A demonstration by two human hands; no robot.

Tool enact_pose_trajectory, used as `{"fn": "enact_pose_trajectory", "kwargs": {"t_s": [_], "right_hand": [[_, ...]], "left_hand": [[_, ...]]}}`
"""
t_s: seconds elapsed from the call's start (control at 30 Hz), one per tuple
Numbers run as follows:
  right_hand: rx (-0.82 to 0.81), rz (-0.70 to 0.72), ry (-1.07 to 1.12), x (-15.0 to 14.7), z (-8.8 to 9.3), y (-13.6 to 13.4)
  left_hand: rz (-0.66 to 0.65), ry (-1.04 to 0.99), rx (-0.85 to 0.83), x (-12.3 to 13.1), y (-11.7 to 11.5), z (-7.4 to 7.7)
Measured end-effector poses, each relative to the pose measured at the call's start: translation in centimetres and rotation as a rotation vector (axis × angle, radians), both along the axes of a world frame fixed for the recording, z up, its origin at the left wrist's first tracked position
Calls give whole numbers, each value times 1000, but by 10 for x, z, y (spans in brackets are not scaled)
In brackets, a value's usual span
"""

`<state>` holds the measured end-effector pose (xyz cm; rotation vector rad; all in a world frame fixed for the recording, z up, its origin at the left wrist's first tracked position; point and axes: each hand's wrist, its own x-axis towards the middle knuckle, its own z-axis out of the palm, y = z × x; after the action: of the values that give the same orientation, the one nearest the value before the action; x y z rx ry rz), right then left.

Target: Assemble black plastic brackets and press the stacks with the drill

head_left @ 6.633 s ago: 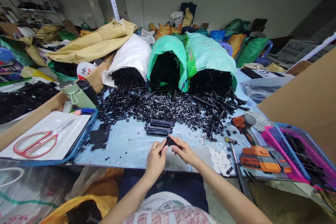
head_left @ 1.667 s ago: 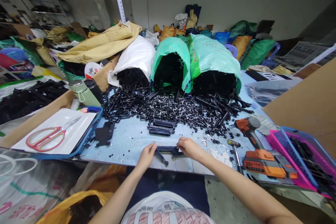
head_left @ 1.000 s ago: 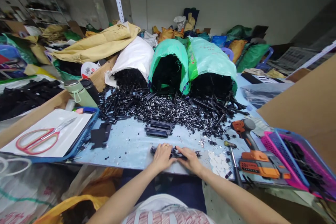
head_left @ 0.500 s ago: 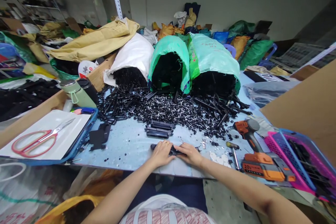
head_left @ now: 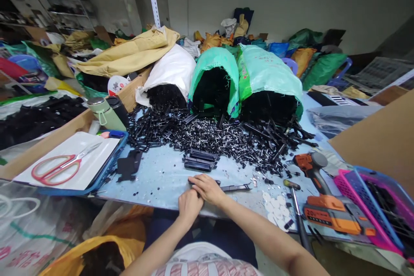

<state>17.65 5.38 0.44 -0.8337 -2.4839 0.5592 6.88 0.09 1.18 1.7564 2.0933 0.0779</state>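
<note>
At the front edge of the table, my left hand point(head_left: 190, 204) is curled into a fist at the near left end of a long black plastic part point(head_left: 236, 188). My right hand point(head_left: 208, 188) lies across the same part, its fingers bent over the left end and touching the left hand. Between the hands the part is mostly hidden; its right end sticks out flat on the table. Just beyond, a pair of assembled black plastic strips point(head_left: 200, 160) lie side by side. Left of them sits a flat black plastic piece point(head_left: 128, 165).
Loose small black parts and pins point(head_left: 213, 136) spill from a white sack point(head_left: 173, 69) and green sacks point(head_left: 215, 58). At right lie a hammer point(head_left: 296, 202), white discs point(head_left: 277, 209), a cordless drill point(head_left: 333, 213) and a pink basket point(head_left: 351, 194). Scissors point(head_left: 61, 168) rest at left.
My left hand has drawn toward me and closed into a fist. My right hand has slid left over the part, baring its right end. The view has shifted slightly left.
</note>
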Motion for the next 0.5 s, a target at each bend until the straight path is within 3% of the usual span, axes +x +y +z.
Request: {"fn": "enact_pose_trajectory", "kwargs": {"t_s": [0.17, 0.33, 0.5], "right_hand": [[-40, -94, -9, 2, -7, 2], [-49, -83, -38, 2, -12, 3], [-3, -103, -142, -3, -4, 2]], "left_hand": [[-79, 24, 52, -9, 2, -4], [-122, 51, 136, -11, 2, -12], [-152, 58, 198, -18, 3, -15]]}}
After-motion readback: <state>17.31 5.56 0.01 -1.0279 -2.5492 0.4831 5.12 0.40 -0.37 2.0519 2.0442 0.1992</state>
